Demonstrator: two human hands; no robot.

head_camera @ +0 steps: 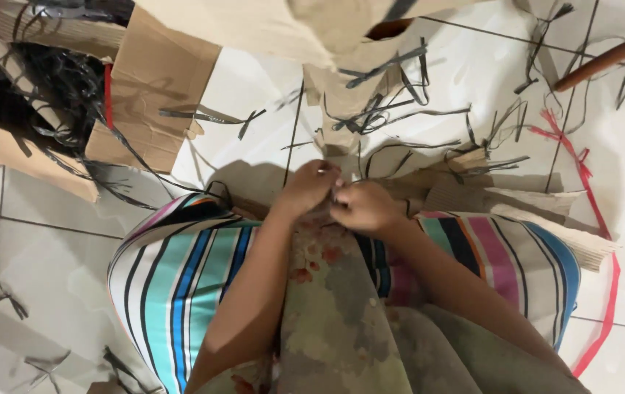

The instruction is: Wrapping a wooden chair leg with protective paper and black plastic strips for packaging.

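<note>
My left hand (308, 187) and my right hand (362, 206) meet close together above my lap, fingers curled around something small and thin between them; what it is stays hidden by the fingers. Both hands hover over a floral cloth (334, 306) and a striped cushion (181, 277) on my knees. Thin dark strips (392, 117) lie scattered on the white tiled floor just beyond the hands.
An open cardboard box (148, 87) full of dark strips sits at the upper left. Cardboard pieces (546, 211) lie to the right, with a red band (597, 219) curling on the tiles. A brown rod (608, 58) crosses the upper right corner.
</note>
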